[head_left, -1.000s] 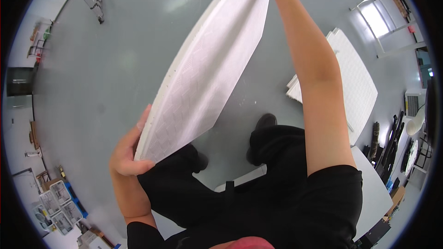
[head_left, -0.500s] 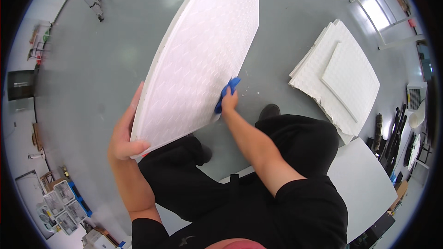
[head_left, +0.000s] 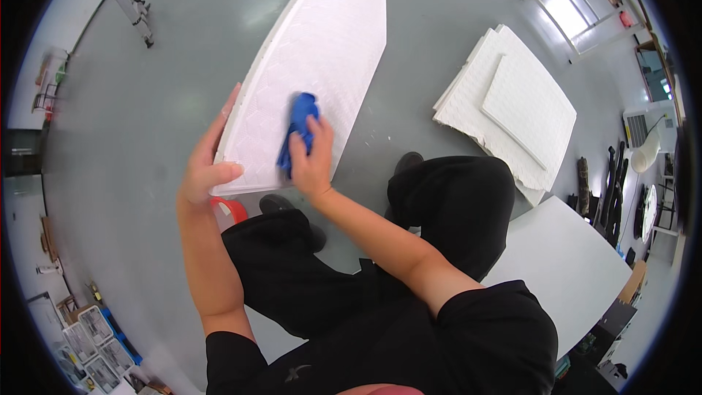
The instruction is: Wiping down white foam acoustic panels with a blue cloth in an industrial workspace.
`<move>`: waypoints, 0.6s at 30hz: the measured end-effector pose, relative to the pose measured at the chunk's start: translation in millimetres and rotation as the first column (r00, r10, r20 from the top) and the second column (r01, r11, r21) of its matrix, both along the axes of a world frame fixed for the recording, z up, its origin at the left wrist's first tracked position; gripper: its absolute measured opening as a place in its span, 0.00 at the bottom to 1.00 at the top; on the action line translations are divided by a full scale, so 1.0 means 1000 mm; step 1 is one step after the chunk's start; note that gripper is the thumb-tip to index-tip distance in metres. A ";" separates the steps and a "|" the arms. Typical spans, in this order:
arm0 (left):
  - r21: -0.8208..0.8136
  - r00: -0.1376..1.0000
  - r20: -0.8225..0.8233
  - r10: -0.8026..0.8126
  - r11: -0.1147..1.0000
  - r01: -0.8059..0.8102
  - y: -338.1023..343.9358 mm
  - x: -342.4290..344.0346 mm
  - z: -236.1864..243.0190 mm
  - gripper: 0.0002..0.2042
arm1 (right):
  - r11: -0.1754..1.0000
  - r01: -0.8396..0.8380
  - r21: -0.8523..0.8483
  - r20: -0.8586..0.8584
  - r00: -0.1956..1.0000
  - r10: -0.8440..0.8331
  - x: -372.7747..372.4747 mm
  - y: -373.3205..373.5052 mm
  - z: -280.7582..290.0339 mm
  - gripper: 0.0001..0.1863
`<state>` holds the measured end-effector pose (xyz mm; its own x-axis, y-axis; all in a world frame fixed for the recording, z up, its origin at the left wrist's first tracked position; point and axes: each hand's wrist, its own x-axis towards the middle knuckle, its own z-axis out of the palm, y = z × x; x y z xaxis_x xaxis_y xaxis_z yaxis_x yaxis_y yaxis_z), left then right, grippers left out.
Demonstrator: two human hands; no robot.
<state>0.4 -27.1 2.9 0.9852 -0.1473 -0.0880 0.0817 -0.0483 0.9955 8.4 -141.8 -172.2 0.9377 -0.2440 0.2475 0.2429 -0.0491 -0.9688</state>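
A large white foam panel (head_left: 322, 51) with a faint embossed pattern stands tilted in front of me, its far end cut off by the top of the picture. My left hand (head_left: 208, 161) grips its near left corner, thumb on the patterned face and fingers round the edge. Bunched in my right hand (head_left: 314, 157) is a blue cloth (head_left: 300, 124), pressed against the lower part of the panel's face. The fingers of that hand are closed around the cloth.
Several white foam panels (head_left: 537, 102) lie stacked on the grey floor (head_left: 168, 88) to the right, the lowest with a ragged edge. A white board (head_left: 563, 263) is beside my right leg. Partly behind the panel shows a red ring-shaped thing (head_left: 232, 209). A ladder (head_left: 131, 7) stands far left.
My right hand has moved the blue cloth leftward across the panel, from its right edge toward the middle. The panel's near end has shifted slightly up, showing more of the red ring.
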 end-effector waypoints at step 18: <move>-0.061 0.988 -0.043 0.147 0.987 -0.149 -0.004 -0.005 -0.009 0.51 | 0.947 -0.238 -0.217 0.396 0.865 0.308 -0.029 -0.013 0.029 0.27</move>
<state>-4.7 -31.4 -5.7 0.9926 -0.0069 -0.1213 0.1215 0.0310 0.9921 -21.1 -154.5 -142.7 0.7597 0.0810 0.6452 0.6499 -0.0618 -0.7575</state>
